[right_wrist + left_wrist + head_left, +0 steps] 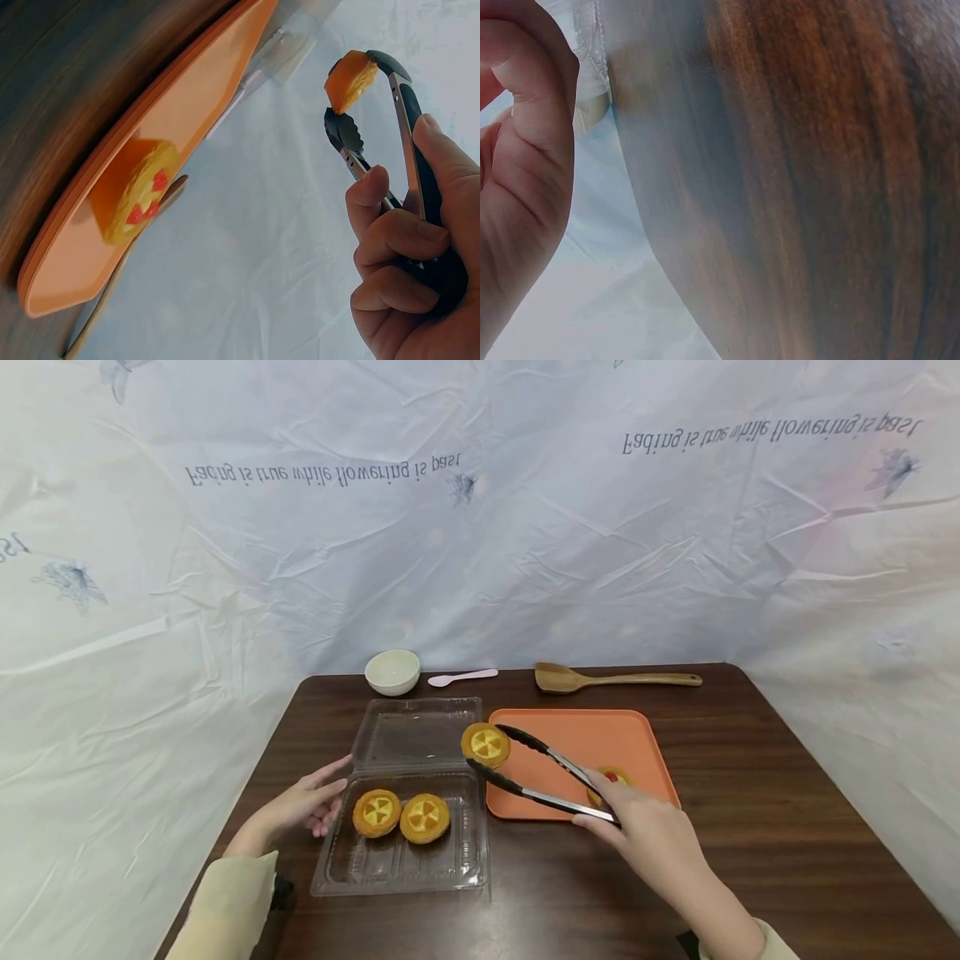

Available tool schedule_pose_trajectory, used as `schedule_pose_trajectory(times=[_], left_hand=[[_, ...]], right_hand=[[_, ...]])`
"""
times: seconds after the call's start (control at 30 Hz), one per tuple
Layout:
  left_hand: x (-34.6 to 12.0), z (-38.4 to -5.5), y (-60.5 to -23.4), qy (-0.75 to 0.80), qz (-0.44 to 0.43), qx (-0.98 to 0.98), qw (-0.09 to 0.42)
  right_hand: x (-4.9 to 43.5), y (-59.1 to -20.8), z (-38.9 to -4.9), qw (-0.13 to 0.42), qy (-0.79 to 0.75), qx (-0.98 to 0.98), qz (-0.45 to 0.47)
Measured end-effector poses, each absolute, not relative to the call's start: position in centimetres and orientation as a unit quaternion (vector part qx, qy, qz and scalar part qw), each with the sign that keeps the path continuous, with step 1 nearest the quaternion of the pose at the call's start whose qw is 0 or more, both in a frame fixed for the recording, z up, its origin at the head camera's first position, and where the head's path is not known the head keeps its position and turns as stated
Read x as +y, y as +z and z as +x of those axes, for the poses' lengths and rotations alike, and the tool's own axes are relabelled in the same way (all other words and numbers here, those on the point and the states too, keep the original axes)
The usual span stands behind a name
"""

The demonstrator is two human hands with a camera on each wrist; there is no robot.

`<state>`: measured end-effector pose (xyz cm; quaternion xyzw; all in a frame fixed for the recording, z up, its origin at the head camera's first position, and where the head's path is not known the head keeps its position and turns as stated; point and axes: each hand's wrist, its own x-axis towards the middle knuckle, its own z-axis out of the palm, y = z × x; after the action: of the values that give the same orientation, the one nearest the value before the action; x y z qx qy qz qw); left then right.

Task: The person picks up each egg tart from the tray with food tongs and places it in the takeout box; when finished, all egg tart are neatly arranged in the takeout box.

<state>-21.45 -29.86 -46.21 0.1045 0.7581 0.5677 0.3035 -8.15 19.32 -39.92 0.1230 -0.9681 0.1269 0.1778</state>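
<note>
My right hand (648,835) grips a pair of black-tipped metal tongs (551,795). Between the tong tips is an egg tart (486,744) with a yellow patterned top, held up near the tray's left edge. Two similar tarts, a left one (377,813) and a right one (425,818), sit side by side in the base of a clear plastic clamshell box (465,852). Its lid (416,731) lies folded back. My left hand (303,802) is at the box's left edge, index finger extended towards the hinge and the other fingers loosely bent.
An orange tray (577,727) carries a tart with red pieces on top (142,195), partly behind my right hand in the head view. Along the table's far edge are a white bowl (393,672), a pink spoon (462,677) and a wooden spatula (615,679). White printed cloth (480,568) hangs behind.
</note>
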Motion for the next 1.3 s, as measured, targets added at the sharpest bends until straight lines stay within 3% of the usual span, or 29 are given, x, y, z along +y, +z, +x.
schedule_pose_trajectory(times=[0.7,1.0,1.3], left_hand=[[-29.9,-21.5,-46.1,0.570,0.103,0.757,0.303],[-29.9,-21.5,-46.1,0.571,0.100,0.757,0.303],[-29.9,-21.6,-46.3,0.570,0.100,0.758,0.302]], right_hand=[[15.7,-41.1,-8.1,0.156,0.154,-0.958,0.184],[14.3,-42.1,-7.8,0.191,0.149,-0.938,0.249],[13.2,-42.1,-7.4,0.130,0.156,-0.946,0.253]])
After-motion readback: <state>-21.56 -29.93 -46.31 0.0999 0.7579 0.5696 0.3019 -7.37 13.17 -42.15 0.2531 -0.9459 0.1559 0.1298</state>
